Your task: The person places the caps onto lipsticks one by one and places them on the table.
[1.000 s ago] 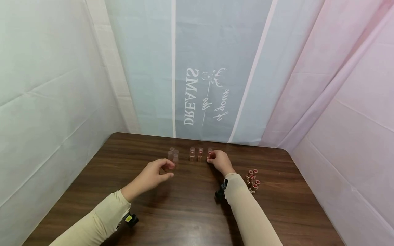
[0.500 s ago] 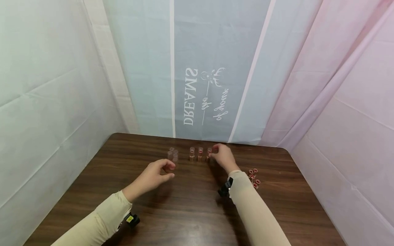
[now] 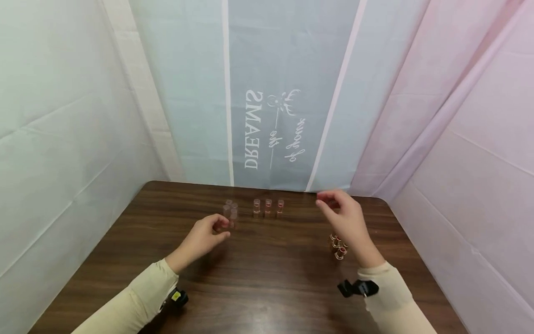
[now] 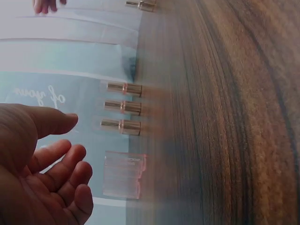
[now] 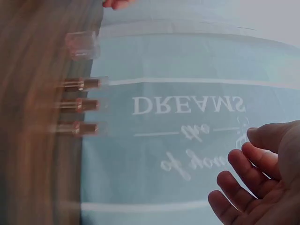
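Three small gold lipstick tubes with clear caps stand upright in a row near the table's back edge. In the left wrist view their gold bodies show through the caps. My left hand is relaxed, holding nothing, just in front of a cluster of clear caps. Off to the right of the row, my right hand is raised above the table, fingers loosely bent with nothing between them. Below it stands a group of uncapped gold tubes with red openings, partly hidden by the hand.
The dark wood-grain table has its back edge against a blue-grey curtain with mirrored white lettering. Pale fabric walls rise on both sides. A black wrist camera is strapped to the right sleeve.
My right hand has let go of the rightmost capped tube and moved right and up, over the uncapped group. The left hand has stayed nearly still by the clear caps.
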`<state>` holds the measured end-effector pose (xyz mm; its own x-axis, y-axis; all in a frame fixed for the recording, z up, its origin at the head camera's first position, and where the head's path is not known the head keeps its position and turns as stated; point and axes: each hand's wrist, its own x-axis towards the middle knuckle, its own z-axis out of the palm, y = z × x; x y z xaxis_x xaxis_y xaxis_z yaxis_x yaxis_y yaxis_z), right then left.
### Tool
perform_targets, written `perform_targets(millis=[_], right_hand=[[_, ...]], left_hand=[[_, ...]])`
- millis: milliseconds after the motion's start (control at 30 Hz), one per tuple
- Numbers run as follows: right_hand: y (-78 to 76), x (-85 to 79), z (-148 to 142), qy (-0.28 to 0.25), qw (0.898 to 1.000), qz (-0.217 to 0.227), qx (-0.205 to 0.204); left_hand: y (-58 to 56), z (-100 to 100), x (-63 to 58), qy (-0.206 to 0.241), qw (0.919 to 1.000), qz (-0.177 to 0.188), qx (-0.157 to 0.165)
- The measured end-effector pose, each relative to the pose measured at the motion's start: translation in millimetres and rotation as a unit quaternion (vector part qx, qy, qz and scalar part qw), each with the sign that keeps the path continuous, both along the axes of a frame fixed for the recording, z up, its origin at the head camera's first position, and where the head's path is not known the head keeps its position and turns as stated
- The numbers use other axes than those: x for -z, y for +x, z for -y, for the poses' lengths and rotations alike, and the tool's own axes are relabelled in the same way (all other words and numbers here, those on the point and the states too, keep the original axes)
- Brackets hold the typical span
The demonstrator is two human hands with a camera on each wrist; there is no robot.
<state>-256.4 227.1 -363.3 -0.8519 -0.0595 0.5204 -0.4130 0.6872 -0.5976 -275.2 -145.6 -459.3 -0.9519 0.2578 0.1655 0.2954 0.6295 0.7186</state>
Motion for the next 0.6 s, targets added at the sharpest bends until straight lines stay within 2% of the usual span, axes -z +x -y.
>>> perform_targets(millis=[167, 300, 467, 600], right_hand=[[25.8, 25.2, -26, 0.012, 1.000, 0.022, 0.016], [39.8, 44.6, -44, 0.011, 0.998, 0.044, 0.035], [48.2, 61.8, -61, 0.000, 0.996, 0.068, 0.057], [50.7, 73.3, -73, 0.013, 0.994, 0.073, 0.078]], left_hand=[[-17.1, -3, 5.4, -0.017, 0.9991, -0.005, -0.040], [-31.4, -7, 12.5, -0.030, 0.9972, 0.002, -0.069], [-40.6, -13, 23.4, -0.056, 0.9938, 0.018, -0.094], [-42.7, -17, 26.0, -0.060, 0.9919, 0.014, -0.111]])
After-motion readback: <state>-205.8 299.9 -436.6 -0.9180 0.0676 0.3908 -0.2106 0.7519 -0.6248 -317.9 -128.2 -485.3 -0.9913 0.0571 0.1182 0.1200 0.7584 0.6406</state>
